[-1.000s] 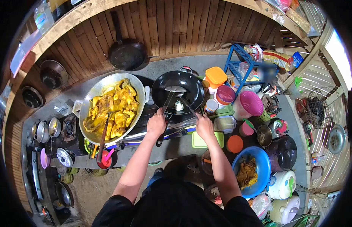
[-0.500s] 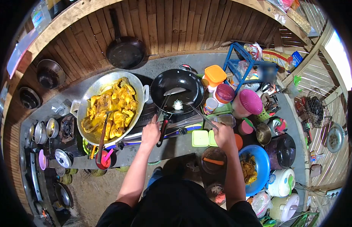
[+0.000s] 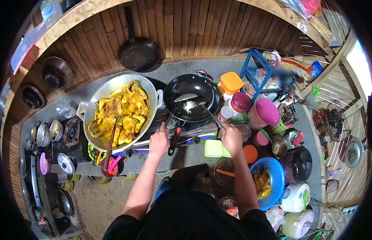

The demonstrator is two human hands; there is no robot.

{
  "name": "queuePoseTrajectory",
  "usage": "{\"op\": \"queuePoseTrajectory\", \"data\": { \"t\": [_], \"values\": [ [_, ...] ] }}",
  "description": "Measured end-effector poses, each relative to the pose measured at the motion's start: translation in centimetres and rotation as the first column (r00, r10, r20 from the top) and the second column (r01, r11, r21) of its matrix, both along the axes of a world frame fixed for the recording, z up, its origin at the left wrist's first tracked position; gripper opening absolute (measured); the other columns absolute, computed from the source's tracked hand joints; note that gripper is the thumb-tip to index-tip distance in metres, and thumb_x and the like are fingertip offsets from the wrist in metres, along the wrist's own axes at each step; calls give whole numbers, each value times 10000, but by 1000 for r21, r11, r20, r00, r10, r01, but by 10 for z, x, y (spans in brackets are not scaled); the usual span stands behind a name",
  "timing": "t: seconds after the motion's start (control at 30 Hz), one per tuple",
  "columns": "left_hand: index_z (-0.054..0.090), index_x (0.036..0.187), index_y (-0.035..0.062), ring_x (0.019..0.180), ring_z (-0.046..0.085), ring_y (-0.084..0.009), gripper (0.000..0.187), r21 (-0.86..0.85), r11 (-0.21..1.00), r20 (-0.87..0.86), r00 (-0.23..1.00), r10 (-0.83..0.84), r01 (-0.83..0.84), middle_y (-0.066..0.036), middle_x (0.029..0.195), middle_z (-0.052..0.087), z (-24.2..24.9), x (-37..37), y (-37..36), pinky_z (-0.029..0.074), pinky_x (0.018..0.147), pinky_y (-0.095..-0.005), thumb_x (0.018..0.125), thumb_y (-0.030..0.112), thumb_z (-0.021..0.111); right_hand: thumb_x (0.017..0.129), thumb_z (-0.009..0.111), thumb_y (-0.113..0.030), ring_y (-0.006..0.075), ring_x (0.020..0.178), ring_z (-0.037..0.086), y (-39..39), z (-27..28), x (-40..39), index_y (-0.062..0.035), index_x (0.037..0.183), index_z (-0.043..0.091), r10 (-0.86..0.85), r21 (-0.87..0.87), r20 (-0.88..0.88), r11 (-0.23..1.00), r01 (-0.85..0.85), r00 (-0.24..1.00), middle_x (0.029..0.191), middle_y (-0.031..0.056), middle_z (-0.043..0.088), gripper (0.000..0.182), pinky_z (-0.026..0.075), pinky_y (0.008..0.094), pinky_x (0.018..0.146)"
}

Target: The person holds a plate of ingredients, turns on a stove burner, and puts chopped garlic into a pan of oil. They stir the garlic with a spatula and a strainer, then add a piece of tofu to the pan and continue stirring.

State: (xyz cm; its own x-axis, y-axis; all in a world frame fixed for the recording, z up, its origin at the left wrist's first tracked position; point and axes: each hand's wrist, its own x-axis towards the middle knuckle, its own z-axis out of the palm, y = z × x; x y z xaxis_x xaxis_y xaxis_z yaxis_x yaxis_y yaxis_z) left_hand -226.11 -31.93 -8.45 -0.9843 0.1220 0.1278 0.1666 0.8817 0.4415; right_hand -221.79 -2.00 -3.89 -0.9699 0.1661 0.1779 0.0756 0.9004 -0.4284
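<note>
My left hand [image 3: 159, 141] is closed around the handle of a spatula [image 3: 185, 97], whose flat metal head rests in the black wok [image 3: 212, 90]. Just right of that hand, the wok's black-and-red handle [image 3: 175, 141] points toward me. With my right hand [image 3: 232, 139] I grip a second long-handled spatula [image 3: 213, 117]; its dark end reaches into the wok. Between the two tools lies a small heap of white shreds [image 3: 189, 106], too small to identify. Left of the wok stands a big metal pan [image 3: 87, 124] of yellow chicken pieces [image 3: 124, 110], with a wooden-handled ladle [image 3: 110, 142] in it.
To the right are an orange-lidded tub [image 3: 231, 83], a pink-lidded container [image 3: 267, 112] and a blue rack [image 3: 254, 74]. Nearer me sit a green box [image 3: 213, 148] and a blue basin [image 3: 277, 184] holding yellow food. A frying pan [image 3: 139, 55] hangs on the wall.
The camera view has shifted slightly. The right spatula's end has moved a little up and to the right in the wok, and the white shreds look more spread out. My left hand stays almost still.
</note>
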Motion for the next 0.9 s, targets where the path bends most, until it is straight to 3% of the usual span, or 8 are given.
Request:
{"op": "queuePoseTrajectory", "data": {
  "t": [0.27, 0.37, 0.57, 0.7, 0.9],
  "values": [
    [486, 1325, -31, 847, 669, -427, 410, 9, 1000, -47, 999, -17, 18, -261, 1001, 665, -10, -4, 1, 546, 739, -513, 968, 171, 495, 887, 579, -119, 428, 880, 660, -2, -23, -16, -46, 1197, 638, 33, 26, -28, 999, -32, 999, 1036, 255, 655, 323, 525, 517, 791],
    [487, 1323, -30, 846, 670, -426, 404, 9, 1000, -51, 999, -15, 16, -259, 1004, 666, -7, -6, 3, 546, 738, -513, 964, 156, 499, 887, 578, -122, 424, 888, 661, -16, -8, -9, -50, 1190, 646, 63, 18, 17, 998, -64, 998, 1045, 243, 659, 319, 529, 515, 787],
    [518, 1269, -10, 841, 668, -426, 345, 25, 999, -82, 996, -24, 26, -252, 988, 671, -12, -5, -4, 539, 735, -517, 955, 130, 501, 882, 575, -135, 394, 875, 659, 2, 8, 11, -137, 1222, 650, 63, 79, 86, 994, -69, 994, 1028, 213, 659, 348, 528, 504, 776],
    [543, 1206, 10, 845, 665, -427, 284, 27, 1000, -34, 999, -13, 13, -245, 953, 678, -12, -8, -3, 528, 732, -529, 957, 137, 490, 884, 575, -166, 396, 867, 656, 15, 12, 22, -160, 1235, 647, 72, 43, -1, 997, -71, 997, 1022, 200, 661, 358, 524, 501, 761],
    [548, 1141, 23, 802, 661, -444, 233, 45, 999, -10, 1000, -5, 6, -260, 858, 676, -7, -10, 1, 518, 705, -555, 970, 164, 475, 892, 570, -164, 398, 877, 660, 3, 10, 14, -159, 1236, 645, 99, 31, 146, 994, -104, 984, 1031, 215, 659, 353, 524, 510, 775]
  ]
}}
